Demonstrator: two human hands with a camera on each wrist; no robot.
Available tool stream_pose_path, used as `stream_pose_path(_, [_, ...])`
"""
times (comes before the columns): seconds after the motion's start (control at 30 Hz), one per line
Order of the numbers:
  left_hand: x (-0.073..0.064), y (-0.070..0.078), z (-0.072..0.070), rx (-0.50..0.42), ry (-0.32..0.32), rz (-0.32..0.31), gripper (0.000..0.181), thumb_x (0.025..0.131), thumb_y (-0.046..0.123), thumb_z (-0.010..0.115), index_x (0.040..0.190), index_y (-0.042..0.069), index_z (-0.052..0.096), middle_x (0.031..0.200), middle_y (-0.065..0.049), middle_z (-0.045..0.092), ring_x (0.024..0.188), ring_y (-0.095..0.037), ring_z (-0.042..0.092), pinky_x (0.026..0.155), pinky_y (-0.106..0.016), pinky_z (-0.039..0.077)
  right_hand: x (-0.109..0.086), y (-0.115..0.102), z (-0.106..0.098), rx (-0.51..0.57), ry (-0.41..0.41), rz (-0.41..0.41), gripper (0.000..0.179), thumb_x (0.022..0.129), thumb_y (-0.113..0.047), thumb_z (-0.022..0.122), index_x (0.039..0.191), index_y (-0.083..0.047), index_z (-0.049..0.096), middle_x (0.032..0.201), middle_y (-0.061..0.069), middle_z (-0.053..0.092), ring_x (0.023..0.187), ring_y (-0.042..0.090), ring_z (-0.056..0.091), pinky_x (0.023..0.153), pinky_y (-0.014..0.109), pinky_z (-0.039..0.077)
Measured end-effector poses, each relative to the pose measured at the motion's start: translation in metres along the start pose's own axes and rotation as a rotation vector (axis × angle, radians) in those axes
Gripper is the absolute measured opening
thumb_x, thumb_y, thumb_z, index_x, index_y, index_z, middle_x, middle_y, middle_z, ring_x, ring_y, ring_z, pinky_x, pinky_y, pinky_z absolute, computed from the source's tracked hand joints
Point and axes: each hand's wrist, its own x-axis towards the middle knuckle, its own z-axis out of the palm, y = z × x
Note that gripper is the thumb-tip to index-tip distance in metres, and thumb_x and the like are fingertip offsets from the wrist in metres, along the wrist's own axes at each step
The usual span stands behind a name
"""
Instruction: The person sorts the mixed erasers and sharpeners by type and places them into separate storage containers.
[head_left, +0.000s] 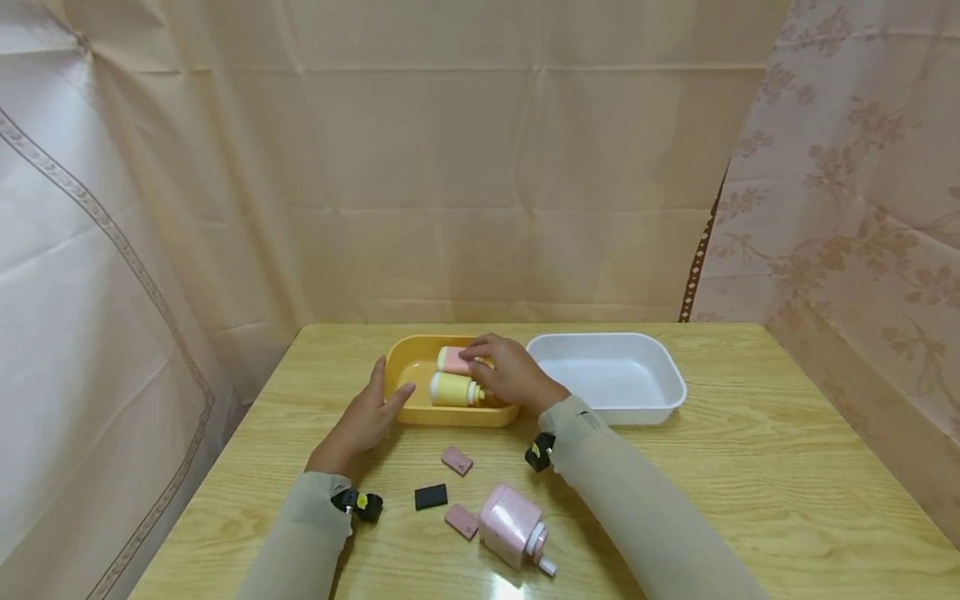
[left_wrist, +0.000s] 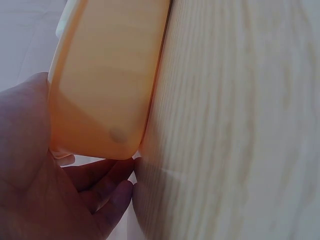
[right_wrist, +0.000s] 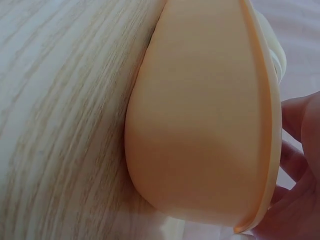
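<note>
The person's left hand (head_left: 367, 412) holds the front left corner of a yellow-orange plastic tray (head_left: 450, 417), with the thumb over the rim and the other fingers along the outer side of the left end. The left wrist view shows these fingers bent near the lower corner of the tray, close to the wooden table (head_left: 750, 467). The right hand (head_left: 510, 371) reaches over the right part of the same tray; its fingers are bent and the tips touch a pink bottle (head_left: 452, 360) with a cream-coloured base. If the thumb also pinches this bottle, I cannot tell, because the hand covers its right end. The pink bottle lies on its side inside the tray, at the back, and just in front of it lies a yellow bottle (head_left: 452, 390), with its white base to the left and its neck to the right, under the right hand. To the right of the yellow-orange tray stands a white plastic tray (head_left: 607, 375). Nearer to the person, a bigger pink bottle (head_left: 512, 527) lies directly on the table, its white nozzle pointing to the front and right. A pink block (head_left: 461, 522) is just beside it at the left; a black block (head_left: 431, 497) and another pink block (head_left: 457, 461) lie a little farther back. Beige sleeves (head_left: 637, 508) cover both arms, and a beige curtain (head_left: 420, 167) hangs behind the table.
</note>
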Motion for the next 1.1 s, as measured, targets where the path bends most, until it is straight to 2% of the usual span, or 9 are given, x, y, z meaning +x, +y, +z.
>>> stream_pose_path(0.17, [0.001, 0.001, 0.000, -0.001, -0.001, -0.001, 0.097, 0.105, 0.066, 0.039, 0.166, 0.012, -0.012, 0.172, -0.022, 0.010, 0.156, -0.045, 0.021, 0.125, -0.062, 0.018, -0.003, -0.003, -0.002, -0.028, 0.010, -0.058, 0.032, 0.106, -0.020, 0.060, 0.136, -0.013, 0.069, 0.150, 0.014, 0.056, 0.139, 0.033, 0.053, 0.117, 0.050, 0.042])
stream_pose_path(0.27, [0.002, 0.000, 0.001, -0.004, -0.006, -0.008, 0.098, 0.104, 0.067, 0.040, 0.166, 0.013, -0.013, 0.173, -0.021, 0.010, 0.156, -0.045, 0.021, 0.125, -0.062, 0.017, -0.006, -0.003, -0.003, -0.036, 0.025, -0.084, 0.032, 0.105, -0.017, 0.059, 0.135, -0.014, 0.069, 0.151, 0.016, 0.055, 0.139, 0.034, 0.053, 0.117, 0.052, 0.041])
stream_pose_path(0.5, [0.001, -0.001, 0.000, -0.006, -0.005, -0.008, 0.103, 0.101, 0.074, 0.039, 0.166, 0.013, -0.013, 0.173, -0.021, 0.011, 0.156, -0.044, 0.022, 0.125, -0.060, 0.018, -0.015, -0.004, -0.005, 0.005, 0.051, -0.087, 0.030, 0.104, -0.011, 0.058, 0.131, -0.015, 0.071, 0.153, 0.012, 0.054, 0.143, 0.033, 0.049, 0.119, 0.054, 0.038])
stream_pose_path(0.7, [0.000, -0.002, 0.000, -0.017, -0.005, 0.015, 0.103, 0.100, 0.073, 0.040, 0.166, 0.013, -0.012, 0.171, -0.023, 0.016, 0.152, -0.046, 0.032, 0.123, -0.061, 0.025, -0.024, -0.010, -0.007, 0.047, 0.057, -0.096, 0.028, 0.101, -0.006, 0.062, 0.126, -0.014, 0.072, 0.152, 0.007, 0.055, 0.144, 0.031, 0.047, 0.117, 0.056, 0.040])
stream_pose_path(0.83, [-0.001, -0.003, 0.000, -0.008, -0.004, 0.019, 0.103, 0.100, 0.074, 0.037, 0.166, 0.013, -0.013, 0.171, -0.024, 0.015, 0.152, -0.046, 0.031, 0.123, -0.062, 0.024, -0.029, -0.015, -0.008, 0.065, 0.058, -0.095, 0.031, 0.098, -0.001, 0.061, 0.122, -0.015, 0.074, 0.151, 0.002, 0.057, 0.144, 0.029, 0.047, 0.117, 0.055, 0.040])
stream_pose_path(1.0, [-0.001, -0.002, 0.000, -0.011, -0.007, 0.009, 0.100, 0.102, 0.072, 0.039, 0.166, 0.015, -0.013, 0.171, -0.024, 0.017, 0.140, -0.045, 0.049, 0.121, -0.062, 0.029, -0.036, -0.019, -0.009, 0.073, 0.065, -0.084, 0.036, 0.095, 0.002, 0.058, 0.118, -0.018, 0.075, 0.148, -0.002, 0.059, 0.144, 0.026, 0.048, 0.118, 0.054, 0.040])
stream_pose_path(1.1, [-0.001, -0.002, 0.001, -0.015, -0.002, 0.003, 0.100, 0.102, 0.071, 0.040, 0.166, 0.015, -0.013, 0.171, -0.023, 0.016, 0.142, -0.045, 0.047, 0.122, -0.061, 0.028, -0.041, -0.022, -0.010, 0.080, 0.062, -0.085, 0.037, 0.094, 0.003, 0.057, 0.118, -0.018, 0.076, 0.147, -0.002, 0.059, 0.145, 0.026, 0.047, 0.117, 0.054, 0.041])
